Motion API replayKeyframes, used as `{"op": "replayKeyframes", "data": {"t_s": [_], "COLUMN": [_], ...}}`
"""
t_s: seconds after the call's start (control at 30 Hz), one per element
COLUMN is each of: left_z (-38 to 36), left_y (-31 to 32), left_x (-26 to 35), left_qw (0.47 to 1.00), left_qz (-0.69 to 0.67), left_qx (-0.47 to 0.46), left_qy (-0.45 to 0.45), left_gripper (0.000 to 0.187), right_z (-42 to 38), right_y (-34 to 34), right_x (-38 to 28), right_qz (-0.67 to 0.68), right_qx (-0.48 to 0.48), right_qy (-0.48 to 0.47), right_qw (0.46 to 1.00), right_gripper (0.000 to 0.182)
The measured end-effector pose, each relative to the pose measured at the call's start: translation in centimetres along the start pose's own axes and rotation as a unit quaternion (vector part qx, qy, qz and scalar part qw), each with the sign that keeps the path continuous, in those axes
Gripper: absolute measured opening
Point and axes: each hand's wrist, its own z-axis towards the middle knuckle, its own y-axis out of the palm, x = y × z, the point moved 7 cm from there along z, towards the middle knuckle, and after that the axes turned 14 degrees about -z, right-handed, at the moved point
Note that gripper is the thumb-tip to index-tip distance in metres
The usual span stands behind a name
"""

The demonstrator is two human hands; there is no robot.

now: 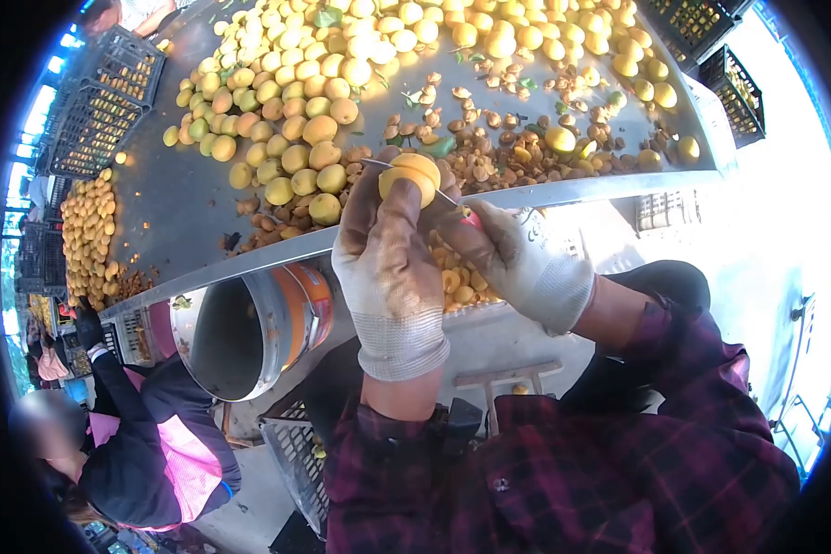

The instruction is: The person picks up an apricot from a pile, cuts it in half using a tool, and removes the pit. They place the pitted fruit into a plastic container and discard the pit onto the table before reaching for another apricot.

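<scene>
Gloved, my left hand (390, 268) pinches a yellow apricot (410, 175) above the metal table's near edge. My right hand (526, 263), also gloved, is closed round the red handle of a small knife (471, 218). The blade shows on both sides of the apricot, and a cut line runs across the fruit; how deep the blade sits is hidden. Below my hands, a container holds cut apricot halves (462, 282). Beyond them on the table lie many brown apricot stones (489, 159) and a heap of whole apricots (295, 102).
The table's raised metal rim (286, 254) runs just in front of me. A large bucket (240, 332) lies on its side below it. Black crates (102, 111) stand at the far left. A person in black and pink (157, 434) sits on my left; more apricots (88, 231) lie there.
</scene>
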Motion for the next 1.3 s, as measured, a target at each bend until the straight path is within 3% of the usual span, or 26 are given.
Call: {"op": "replayKeyframes", "data": {"t_s": [0.1,0.2,0.3,0.53,0.6,0.63,0.67,0.7,0.77,0.83,0.9,0.93,1.0,1.03,1.1,1.13,1.17,1.2,1.23,1.27,1.3], "left_z": [-0.2,-0.8,-0.5,0.1,-0.2,-0.3,-0.3,-0.3,-0.1,-0.2,-0.1,0.2,0.8,0.8,0.6,0.7,0.6,0.3,0.1,0.0,-0.2], "left_y": [0.5,1.8,1.1,0.6,0.7,0.4,0.2,0.1,-0.4,-0.3,0.0,-0.1,-1.7,-1.5,-1.4,-1.5,-1.6,-1.7,-1.9,-1.6,-1.1], "left_x": [0.5,1.2,0.4,0.2,0.3,0.3,0.3,0.3,0.2,0.2,-0.1,0.0,-1.1,-0.8,-0.2,0.1,0.2,0.0,-0.5,-0.8,-1.2], "left_qw": [1.000,0.986,0.991,0.990,0.987,0.987,0.989,0.991,0.992,0.992,0.994,0.994,0.997,0.997,0.994,0.994,0.995,0.995,0.995,0.998,0.997], "left_qz": [-0.005,0.163,0.129,0.116,0.145,0.145,0.137,0.129,0.126,0.118,0.090,0.090,-0.049,-0.050,-0.057,-0.057,-0.035,-0.013,-0.014,0.032,0.078], "left_qx": [0.028,0.015,0.029,0.070,0.073,0.075,0.047,0.018,-0.001,-0.021,-0.048,-0.047,0.047,0.047,0.080,0.080,0.081,0.083,0.084,0.045,0.002], "left_qy": [0.012,0.024,0.016,0.042,0.003,0.003,0.010,0.016,0.028,0.043,0.025,0.029,-0.048,-0.043,-0.050,-0.046,-0.047,-0.052,-0.059,-0.038,-0.022], "left_gripper": [0.035,0.034,0.032,0.028,0.027,0.027,0.027,0.026,0.026,0.026,0.028,0.028,0.029,0.029,0.029,0.029,0.029,0.029,0.029,0.027,0.026], "right_z": [0.4,0.4,-0.3,0.5,0.4,0.4,-0.3,-0.4,-1.2,-1.4,-1.1,-1.1,-1.2,-1.0,-1.1,-0.5,-0.7,-0.1,0.7,0.6,0.9], "right_y": [-0.5,-3.1,-2.3,0.2,-0.2,0.2,1.2,0.7,1.1,0.9,-0.7,-1.0,-2.2,-3.1,-4.9,-5.7,-6.8,-5.9,-5.1,-6.9,-6.5], "right_x": [0.6,-2.5,-2.0,-0.8,-1.0,-1.1,-1.1,-1.2,-1.2,-1.1,-1.0,-0.8,-0.3,-0.7,-0.6,-0.7,0.2,2.2,1.9,1.0,0.9], "right_qz": [-0.015,-0.028,-0.048,-0.009,0.013,0.119,0.224,0.227,0.309,0.293,0.156,0.155,0.097,0.096,0.027,0.084,0.077,0.353,0.599,0.308,0.367], "right_qx": [0.072,0.042,0.100,0.091,0.094,-0.017,-0.125,-0.125,-0.220,-0.212,-0.128,-0.130,-0.138,-0.140,-0.204,-0.126,-0.132,-0.146,-0.143,-0.097,-0.102], "right_qy": [-0.046,-0.032,-0.047,-0.049,-0.039,0.055,0.147,0.149,0.189,0.205,0.135,0.131,0.099,0.095,0.183,0.109,0.155,0.199,0.228,0.111,0.124], "right_qw": [0.996,0.998,0.993,0.995,0.995,0.991,0.955,0.954,0.906,0.909,0.970,0.970,0.981,0.981,0.961,0.982,0.976,0.902,0.754,0.940,0.916], "right_gripper": [0.027,0.026,0.024,0.029,0.033,0.038,0.044,0.044,0.054,0.050,0.044,0.044,0.036,0.036,0.031,0.023,0.023,0.026,0.029,0.024,0.022]}}
